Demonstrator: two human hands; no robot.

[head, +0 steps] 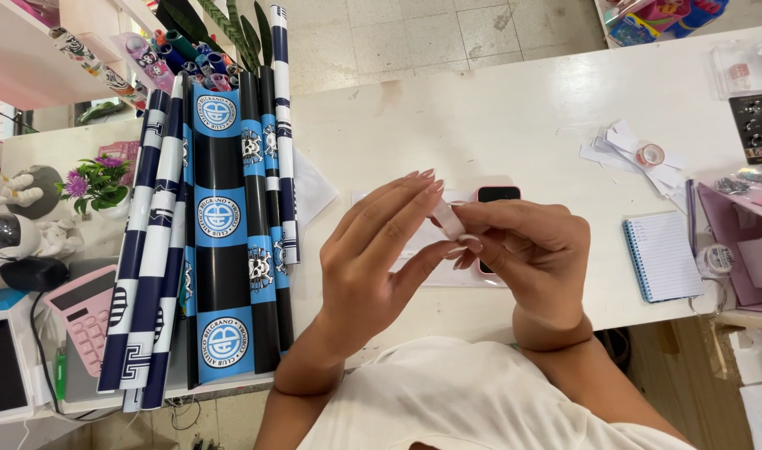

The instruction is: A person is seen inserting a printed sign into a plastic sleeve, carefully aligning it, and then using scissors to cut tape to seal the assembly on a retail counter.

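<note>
- While the camera looked straight down at a white table (pixel 497 108), two bare hands met over its middle, pinching one small strip of clear tape (pixel 448 221) between them.
- The left hand (pixel 372 262) reached up from seven o'clock, fingers long and straight, its thumb and fingertips closed on the lower end of the tape.
- The right hand (pixel 535 250) came in from five o'clock, curled, its thumb and forefinger gripping the same tape from the three o'clock side.
- The tape was held just above the table, tilted, over a sheet of white paper (pixel 414 242).
- A pink phone (pixel 497 196) lay on the table behind the right hand, at its twelve o'clock, partly hidden by the fingers.
- Rolls of wrapping paper (pixel 218 233) in blue, black and white, printed with round badges, lay side by side at nine o'clock of the hands.
- A pink calculator (pixel 85 317) sat further out at eight o'clock.
- A spiral notebook (pixel 662 254) lay at three o'clock.
- A roll of tape (pixel 649 155) rested on loose paper scraps at two o'clock.
</note>
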